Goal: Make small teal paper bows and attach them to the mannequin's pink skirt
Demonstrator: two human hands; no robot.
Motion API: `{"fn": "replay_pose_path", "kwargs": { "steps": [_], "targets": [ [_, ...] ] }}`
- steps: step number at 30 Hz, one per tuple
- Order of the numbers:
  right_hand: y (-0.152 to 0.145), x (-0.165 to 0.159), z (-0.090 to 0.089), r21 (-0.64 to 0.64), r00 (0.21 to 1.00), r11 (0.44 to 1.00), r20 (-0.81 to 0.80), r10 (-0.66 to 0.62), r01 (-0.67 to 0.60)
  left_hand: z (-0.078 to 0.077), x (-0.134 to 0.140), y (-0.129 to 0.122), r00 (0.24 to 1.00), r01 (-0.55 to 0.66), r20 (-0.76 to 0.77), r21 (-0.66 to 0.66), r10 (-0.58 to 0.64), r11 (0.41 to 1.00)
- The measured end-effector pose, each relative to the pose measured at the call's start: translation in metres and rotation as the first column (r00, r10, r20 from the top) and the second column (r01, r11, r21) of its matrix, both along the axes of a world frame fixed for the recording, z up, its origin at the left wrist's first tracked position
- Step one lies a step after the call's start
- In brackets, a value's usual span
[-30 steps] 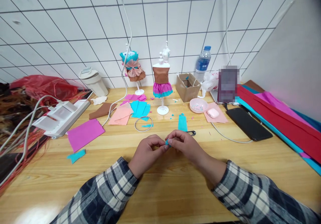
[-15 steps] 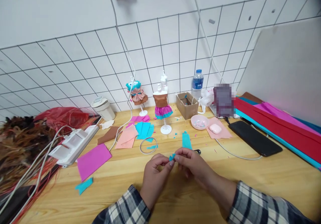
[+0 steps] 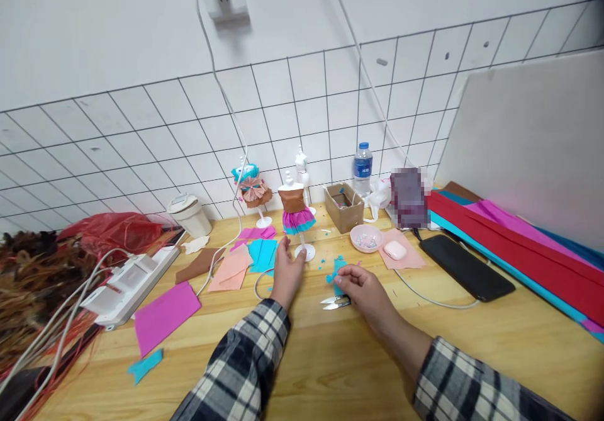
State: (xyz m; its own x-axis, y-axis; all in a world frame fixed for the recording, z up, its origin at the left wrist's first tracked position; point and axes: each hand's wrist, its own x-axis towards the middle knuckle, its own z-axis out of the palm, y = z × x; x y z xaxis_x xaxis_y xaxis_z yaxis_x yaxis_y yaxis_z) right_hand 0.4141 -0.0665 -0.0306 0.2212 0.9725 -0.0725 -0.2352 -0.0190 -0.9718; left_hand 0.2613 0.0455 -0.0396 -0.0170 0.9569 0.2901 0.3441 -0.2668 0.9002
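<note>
My left hand reaches to the base of a small white mannequin dressed in a brown top and a purple skirt with a blue hem. Its thumb and fingers are apart beside the stand's stem; whether they touch it I cannot tell. My right hand is closed in a pinch on a small crumpled blue paper piece. Just below that hand lie small thread snips, their black end partly under the fingers. A blue paper strip lies flat behind the pinched piece.
A second dressed mannequin and a bare one stand behind. Blue sheets, peach sheets and a magenta sheet lie left. A pink bowl, cardboard box and black phone are right.
My left hand has left the blue piece and moved forward to the mannequin's stand. My right hand keeps the piece and has shifted slightly right. The snips now show more fully.
</note>
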Motion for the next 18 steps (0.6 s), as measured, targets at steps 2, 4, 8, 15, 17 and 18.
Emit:
{"fn": "replay_pose_path", "kwargs": {
  "steps": [2, 4, 8, 15, 17, 18],
  "targets": [
    [0.003, -0.003, -0.004, 0.054, 0.997, 0.998, 0.068, 0.028, -0.032, -0.003, 0.007, 0.019, 1.000, 0.020, -0.023, -0.008, -0.020, 1.000],
    [0.006, -0.006, -0.006, 0.086, 0.991, 0.995, 0.128, 0.043, -0.054, -0.006, 0.011, 0.030, 0.998, 0.043, -0.049, -0.003, -0.043, 0.999],
    [0.007, -0.013, -0.011, 0.080, 0.972, 0.993, 0.221, 0.073, -0.092, -0.006, 0.011, 0.036, 0.989, 0.103, -0.103, -0.009, -0.104, 0.995],
    [-0.003, -0.006, 0.002, 0.113, 0.949, 0.975, 0.275, 0.155, -0.192, 0.011, -0.007, -0.006, 0.966, 0.178, -0.185, -0.028, -0.180, 0.984],
    [-0.003, -0.003, 0.025, 0.115, 0.980, 0.987, 0.180, 0.088, -0.110, 0.015, -0.017, -0.031, 0.963, 0.192, -0.182, -0.051, -0.198, 0.980],
    [-0.002, -0.003, 0.039, 0.126, 0.990, 0.989, 0.130, 0.056, -0.072, 0.016, -0.022, -0.045, 0.963, 0.195, -0.180, -0.063, -0.203, 0.979]
  ]
}}
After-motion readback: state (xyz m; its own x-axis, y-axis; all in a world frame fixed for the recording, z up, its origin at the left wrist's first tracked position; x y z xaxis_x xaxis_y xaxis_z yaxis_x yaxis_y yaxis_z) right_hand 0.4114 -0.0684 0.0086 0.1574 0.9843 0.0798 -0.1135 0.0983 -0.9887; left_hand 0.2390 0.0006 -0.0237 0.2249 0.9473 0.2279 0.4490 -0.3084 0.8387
